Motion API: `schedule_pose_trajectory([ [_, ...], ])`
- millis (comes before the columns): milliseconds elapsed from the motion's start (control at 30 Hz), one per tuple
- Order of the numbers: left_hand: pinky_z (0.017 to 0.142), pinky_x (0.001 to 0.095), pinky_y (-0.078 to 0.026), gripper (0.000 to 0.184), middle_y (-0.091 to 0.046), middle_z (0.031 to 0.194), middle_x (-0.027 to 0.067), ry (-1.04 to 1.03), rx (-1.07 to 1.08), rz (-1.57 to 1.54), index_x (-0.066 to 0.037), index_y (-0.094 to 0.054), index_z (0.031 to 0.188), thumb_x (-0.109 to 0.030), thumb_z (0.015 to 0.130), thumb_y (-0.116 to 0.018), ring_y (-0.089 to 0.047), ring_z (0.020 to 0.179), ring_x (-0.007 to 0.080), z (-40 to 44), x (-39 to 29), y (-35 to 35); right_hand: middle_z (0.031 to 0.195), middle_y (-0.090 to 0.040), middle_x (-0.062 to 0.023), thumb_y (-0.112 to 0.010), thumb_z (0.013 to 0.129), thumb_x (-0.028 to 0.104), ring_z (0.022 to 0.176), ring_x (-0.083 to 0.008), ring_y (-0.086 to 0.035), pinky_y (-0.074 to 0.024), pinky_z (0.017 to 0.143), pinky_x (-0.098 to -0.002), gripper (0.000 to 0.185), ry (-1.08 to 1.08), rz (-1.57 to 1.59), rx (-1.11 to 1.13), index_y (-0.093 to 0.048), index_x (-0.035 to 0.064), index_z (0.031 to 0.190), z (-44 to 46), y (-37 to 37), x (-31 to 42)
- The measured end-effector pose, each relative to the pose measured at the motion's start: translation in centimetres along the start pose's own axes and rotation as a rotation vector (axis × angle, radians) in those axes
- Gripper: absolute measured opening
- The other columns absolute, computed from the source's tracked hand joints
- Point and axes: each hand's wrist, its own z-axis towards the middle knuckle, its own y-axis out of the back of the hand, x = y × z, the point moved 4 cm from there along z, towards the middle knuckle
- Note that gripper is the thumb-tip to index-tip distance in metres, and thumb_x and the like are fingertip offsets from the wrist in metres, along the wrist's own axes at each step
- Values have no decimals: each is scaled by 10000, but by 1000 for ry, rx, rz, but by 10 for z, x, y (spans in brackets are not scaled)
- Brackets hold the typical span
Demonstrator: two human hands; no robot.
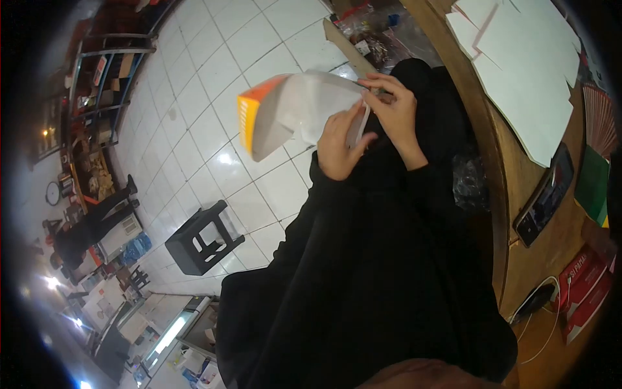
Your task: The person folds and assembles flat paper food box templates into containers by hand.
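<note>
Carton: A thin-walled carton [304, 107] is held partly formed, its hollow gaping.
Colors: Orange and yellow panels mark the outer end farthest from the right hand [392, 113]; pale gray-white lines the inside.
Print: White lettering, too small to read, runs along the yellow panel.
Near edge: The narrow wall meets the fingers of the left hand [338, 142] and the right hand.
Pose: Tilted in the air above the tiled floor [220, 129], the carton extends outward beyond the left hand.

Two hands [338, 141], one carton [311, 97], one phone [545, 198], one near black stool [201, 240], one distant person [91, 230] and, seemingly, two red packages [580, 279].
</note>
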Motion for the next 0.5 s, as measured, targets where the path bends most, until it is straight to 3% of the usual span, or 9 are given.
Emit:
schedule_pose_trajectory([
  [67,649,275,-458,315,-586,901,55,-20,32,410,-74,-583,969,-120,666,-659,-548,799,218,-6,14,8,994,-542,-75,-642,708,44,675,-83,-573,-474,530,-177,199,-92,20,-5,-634,15,905,10,-11,-6],
  [133,581,283,-458,178,-598,753,26,21,-50,440,-89,-617,860,-89,682,-631,-563,700,211,-10,28,16,996,-533,-78,-661,700,58,638,-81,-571,-466,482,-165,231,-135,60,-56,-620,6,921,15,-12,-15],
  [200,551,277,-456,151,-602,727,63,186,-38,277,-88,-621,855,-75,704,-615,-581,626,199,-13,49,28,1066,-509,-103,-688,675,72,759,-121,-589,-493,587,-204,384,-252,28,24,-558,-3,1028,14,-18,-27],
  [233,576,250,-478,87,-619,701,86,472,-2,135,-32,-619,824,-44,743,-591,-604,632,155,-12,59,33,1113,-488,-113,-693,668,72,863,-164,-567,-482,681,-247,467,-133,157,96,-508,-4,1090,11,-24,-21],
  [300,677,264,-503,162,-616,820,116,581,-133,-550,54,-553,938,-22,796,-546,-606,753,162,-4,64,37,1276,-375,-143,-671,654,28,1125,-247,-440,-373,917,-345,656,67,318,336,-367,15,1236,-2,-38,-4],
  [333,703,279,-506,195,-607,847,119,595,-170,-745,76,-525,979,-20,810,-531,-604,770,179,4,57,40,1276,-375,-143,-671,654,28,1125,-247,-440,-373,917,-345,656,68,323,336,-367,15,1236,-6,-38,2],
  [400,704,285,-507,207,-603,863,124,579,-146,-798,70,-508,996,-25,813,-529,-604,765,182,11,54,40,1292,-362,-154,-618,650,-32,1147,-239,-421,-343,944,-323,614,392,-248,447,-400,23,1222,-14,-44,21],
  [433,706,291,-507,221,-600,880,128,562,-124,-856,64,-491,1012,-31,816,-528,-605,759,185,14,53,39,1206,-450,-161,-522,644,-99,1107,-260,-459,-395,898,-313,547,431,-191,366,-464,40,1169,-14,-40,16],
  [500,721,294,-507,222,-596,890,132,533,-134,-847,58,-493,1001,-48,812,-540,-599,781,182,14,48,36,1123,-509,-158,-520,641,-105,1053,-253,-501,-424,859,-302,497,454,-133,311,-512,40,1115,-11,-30,14],
])
